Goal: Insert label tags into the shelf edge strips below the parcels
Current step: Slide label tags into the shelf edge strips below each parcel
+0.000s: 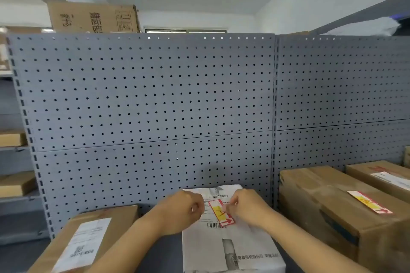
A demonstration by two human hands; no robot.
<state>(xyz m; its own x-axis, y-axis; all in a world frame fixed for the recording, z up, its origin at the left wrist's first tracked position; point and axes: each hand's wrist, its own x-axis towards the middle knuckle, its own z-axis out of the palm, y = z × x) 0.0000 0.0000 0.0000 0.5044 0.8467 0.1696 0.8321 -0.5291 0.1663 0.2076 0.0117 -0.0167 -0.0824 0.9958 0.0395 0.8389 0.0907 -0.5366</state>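
Two bare hands are seen, the left hand (184,208) and the right hand (248,206). Two red-and-yellow label tags are counted: one tag (221,213) between the hands, another tag (369,205) lying on a box. One white-wrapped parcel (230,248) is seen on the shelf. Three brown cardboard parcels are counted beside it: one (88,241) at left, two at right (328,206) (386,178). One carton (93,17) is seen above the two grey pegboard panels (144,95) (341,82).
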